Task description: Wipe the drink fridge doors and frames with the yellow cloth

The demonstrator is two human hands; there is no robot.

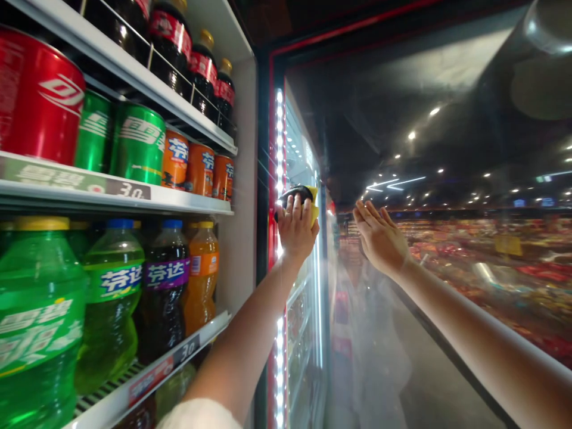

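My left hand (297,229) is closed over a black and yellow wiping pad (300,195), which looks like a sponge or folded cloth. It sits against the glass door (366,143), close to the door's lit edge strip (279,149). To the right, my right hand (379,238) is open, its fingers stretched out and close together. That palm faces the glass; whether it touches the pane I cannot tell. Both arms reach forward at about the same height.
Shelves of a drinks cooler fill the left side, with cola bottles (203,71), green cans (139,143), orange cans (176,158) and soda bottles (111,292). A shelf edge (192,199) juts near my left arm. Beyond the glass lie blurred shop goods (487,256).
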